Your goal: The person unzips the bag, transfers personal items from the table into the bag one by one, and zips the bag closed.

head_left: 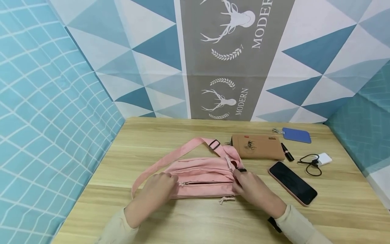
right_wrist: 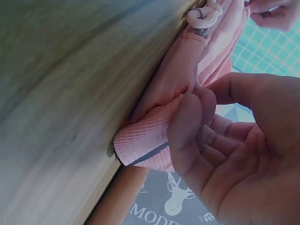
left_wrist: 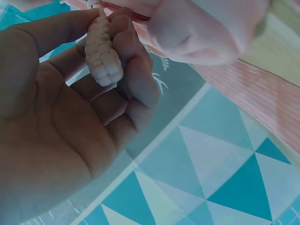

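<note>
A pink waist bag [head_left: 201, 194] lies on the wooden table, its strap [head_left: 170, 157] looping out behind and to the left. A dark slit shows along its front zip, with the metal slider at the left end. At that end my left hand [head_left: 158, 188] pinches the braided cord pull [left_wrist: 103, 58] between thumb and fingers. My right hand [head_left: 254, 189] grips the bag's right end near the webbing [right_wrist: 147, 140], thumb against fingers. Another cord pull [head_left: 226, 199] hangs at the lower front edge. The bag's inside is hidden.
Behind the bag's right end lies a brown wallet [head_left: 262, 147], beside a black tube [head_left: 287, 152]. Farther right are a phone [head_left: 293, 183], a white block [head_left: 323, 159] with a black cable [head_left: 313, 171], and a blue card holder [head_left: 296, 135]. Patterned cloth walls surround the table.
</note>
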Motion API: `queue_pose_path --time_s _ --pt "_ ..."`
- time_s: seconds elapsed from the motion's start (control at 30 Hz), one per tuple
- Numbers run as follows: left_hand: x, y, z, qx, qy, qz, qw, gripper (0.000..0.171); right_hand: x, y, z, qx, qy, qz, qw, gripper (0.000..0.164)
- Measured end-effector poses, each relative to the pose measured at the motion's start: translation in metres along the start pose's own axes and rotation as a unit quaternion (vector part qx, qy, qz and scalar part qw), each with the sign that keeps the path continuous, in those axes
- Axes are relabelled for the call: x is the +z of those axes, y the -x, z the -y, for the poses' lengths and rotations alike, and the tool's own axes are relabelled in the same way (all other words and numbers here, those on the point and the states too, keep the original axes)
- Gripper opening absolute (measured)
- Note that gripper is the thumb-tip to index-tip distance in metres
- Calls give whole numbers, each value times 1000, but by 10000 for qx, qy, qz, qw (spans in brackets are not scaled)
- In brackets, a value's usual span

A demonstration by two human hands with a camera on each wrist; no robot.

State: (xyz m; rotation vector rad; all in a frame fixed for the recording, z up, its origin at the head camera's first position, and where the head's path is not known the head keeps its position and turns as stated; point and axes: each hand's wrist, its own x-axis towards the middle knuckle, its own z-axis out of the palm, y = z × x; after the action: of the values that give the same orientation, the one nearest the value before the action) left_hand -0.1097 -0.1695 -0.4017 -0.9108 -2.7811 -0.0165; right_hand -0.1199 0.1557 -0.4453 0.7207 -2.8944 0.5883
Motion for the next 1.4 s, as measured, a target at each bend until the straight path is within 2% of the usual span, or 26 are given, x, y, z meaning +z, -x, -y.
queue_pose_path --time_s 0.1,0.2,0.33,0.4,0.53,0.6,0.7,0.77,0.83,0.9,1.0,1.1,1.2,1.33,1.4 --pt "-2 6 6 -168 162 159 9996 24 0 0 -2 -33 -38 -12 10000 16" --pt "-5 11 14 -521 349 396 9972 25 -1 0 -4 -51 -56 -43 10000 17" --pt "-9 22 28 -1023 697 728 9896 30 -2 0 -7 -38 -9 -85 10000 19" --pt "-10 28 33 -1165 945 857 9850 33 -3 1 -7 -79 4 -109 9999 19" --pt "-6 36 39 -1094 1221 888 9825 36 -3 1 -7 -112 46 -117 9999 19" --pt "-3 37 39 -978 1034 749 9870 34 -2 0 -6 -123 136 -131 9997 18" --pt "-1 35 33 -767 453 352 9954 24 -1 0 -5 -218 284 -169 9992 13" --pt "-1 31 26 -646 89 62 9979 19 0 1 -4 -283 343 -182 9988 11" --pt "-2 23 19 -475 -52 -217 9986 19 1 2 -4 -275 369 -168 9988 11" --pt "-2 11 9 -237 -94 -403 9989 17 0 3 -3 -180 413 -154 9989 10" --pt "0 -14 -8 284 -144 -532 9981 16 -4 5 -1 -72 718 -239 9971 15" --pt "4 -39 -24 782 -372 -428 9953 16 -10 8 7 -52 1167 -453 9921 20" --pt "9 -57 -35 1008 -546 -196 9932 13 -14 9 18 -163 1535 -722 9854 21" --pt "15 -63 -40 958 -430 226 9942 5 -15 11 32 -667 1436 -890 9834 20" --pt "17 -62 -39 852 -307 442 9949 10 -13 11 37 -1087 1194 -892 9828 18"
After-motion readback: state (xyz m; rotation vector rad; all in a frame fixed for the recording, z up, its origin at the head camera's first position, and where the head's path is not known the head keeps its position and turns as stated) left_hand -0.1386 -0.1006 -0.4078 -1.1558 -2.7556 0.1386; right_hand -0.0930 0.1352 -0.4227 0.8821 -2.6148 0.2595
